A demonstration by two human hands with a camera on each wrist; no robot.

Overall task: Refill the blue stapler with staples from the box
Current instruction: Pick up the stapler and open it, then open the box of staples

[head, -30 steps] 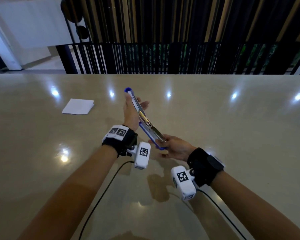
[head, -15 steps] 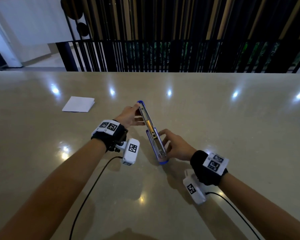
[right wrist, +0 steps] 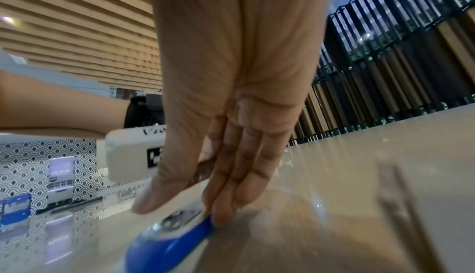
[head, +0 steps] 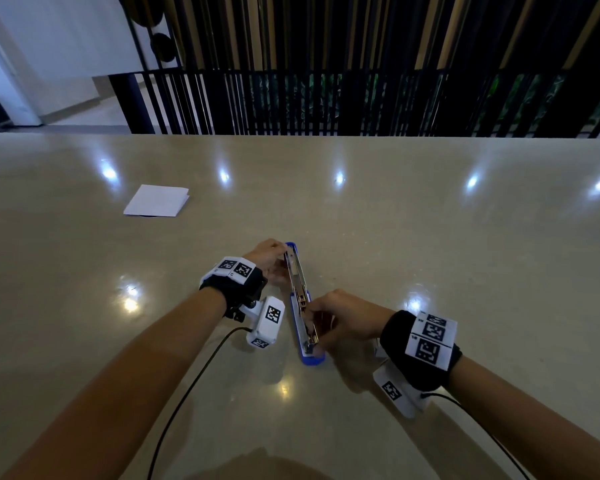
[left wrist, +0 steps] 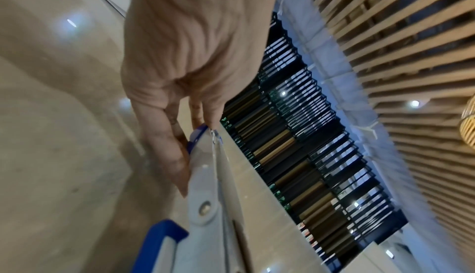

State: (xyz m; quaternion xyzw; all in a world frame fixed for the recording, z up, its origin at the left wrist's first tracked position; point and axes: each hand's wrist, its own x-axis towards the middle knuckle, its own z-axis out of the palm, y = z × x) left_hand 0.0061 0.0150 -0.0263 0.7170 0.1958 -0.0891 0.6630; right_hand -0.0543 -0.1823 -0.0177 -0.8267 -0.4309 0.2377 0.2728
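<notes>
The blue stapler point(head: 300, 306) lies swung wide open on the beige table point(head: 430, 254), its metal staple channel facing up and its length running away from me. My left hand point(head: 280, 252) pinches the far blue tip; in the left wrist view the fingertips point(left wrist: 199, 119) sit on that tip and the thumb lies along the metal side. My right hand point(head: 314, 327) holds the near half. In the right wrist view, my thumb rests on the metal top and my fingers point(right wrist: 231, 192) press the blue end point(right wrist: 169, 243). I see no staple box in the head view.
A folded white paper point(head: 156, 200) lies at the far left of the table. Black cables point(head: 187, 386) trail from both wrist cameras toward me. A black railing point(head: 326, 102) runs behind the far edge. A small blue item point(right wrist: 15, 208) stands far off; I cannot tell what it is.
The stapler was held up in the air, tilted. Both hands have brought it down and toward me, and it now lies on the table. My right hand has turned palm-down over it.
</notes>
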